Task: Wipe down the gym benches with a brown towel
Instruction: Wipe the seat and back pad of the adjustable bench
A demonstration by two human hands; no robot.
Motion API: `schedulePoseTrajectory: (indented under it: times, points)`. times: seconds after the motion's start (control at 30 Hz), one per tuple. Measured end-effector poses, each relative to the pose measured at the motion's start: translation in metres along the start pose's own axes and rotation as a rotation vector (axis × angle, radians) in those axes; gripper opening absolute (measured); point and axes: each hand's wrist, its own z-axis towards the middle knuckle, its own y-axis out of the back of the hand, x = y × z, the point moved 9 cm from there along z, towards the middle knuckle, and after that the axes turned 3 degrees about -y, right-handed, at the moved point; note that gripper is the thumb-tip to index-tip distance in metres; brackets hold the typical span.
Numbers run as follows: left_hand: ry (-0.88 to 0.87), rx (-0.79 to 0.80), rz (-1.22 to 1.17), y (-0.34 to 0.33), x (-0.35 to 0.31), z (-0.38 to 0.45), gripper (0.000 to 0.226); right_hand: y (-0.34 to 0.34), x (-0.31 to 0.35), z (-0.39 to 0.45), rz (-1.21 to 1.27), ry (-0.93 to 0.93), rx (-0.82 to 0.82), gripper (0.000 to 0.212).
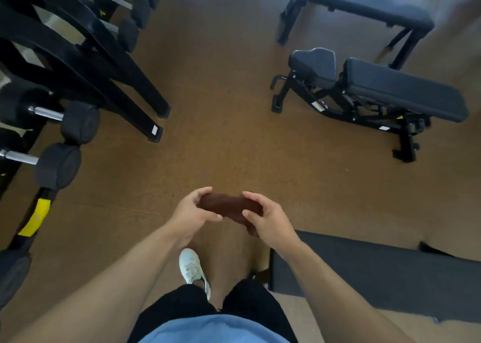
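Note:
A brown towel [229, 206], bunched into a short roll, is held in front of me above the floor. My left hand [194, 214] grips its left end and my right hand [268, 219] grips its right end. A dark padded bench [390, 272] lies just to my right, close below my right forearm. An adjustable black bench [400, 89] with a separate seat pad stands further ahead on the right. A flat black bench [364, 2] stands beyond it at the top right.
A black dumbbell rack [86, 56] with several dumbbells [59, 165] fills the left side, its feet reaching toward the middle. Brown floor [221, 134] lies open between rack and benches. My white shoe [192, 267] is below my hands.

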Motion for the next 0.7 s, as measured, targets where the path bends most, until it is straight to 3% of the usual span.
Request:
schedulePoseTrajectory:
  times: [0.1,0.2,0.33,0.4,0.53,0.7]
  points:
    - [-0.086,0.05,0.272,0.015,-0.033,0.01,0.078,0.004,0.022,0.007,-0.186,0.027,-0.04,0.054]
    - [-0.151,0.054,0.367,0.019,-0.06,0.021,0.057,0.017,0.033,0.018,-0.267,0.025,-0.187,0.044]
    - [-0.255,0.048,0.521,0.018,-0.093,0.037,0.012,0.029,0.041,0.035,-0.394,-0.04,-0.296,0.033]
    - [-0.288,0.056,0.562,0.016,-0.107,0.048,0.008,0.037,0.042,0.049,-0.431,-0.051,-0.305,0.023]
    - [-0.316,0.052,0.512,0.011,-0.139,0.083,0.022,0.058,0.043,0.089,-0.221,-0.05,-0.303,0.017]
    - [-0.216,0.174,0.279,-0.028,-0.183,0.141,0.023,0.099,0.06,0.141,0.396,-0.073,-0.214,0.019]
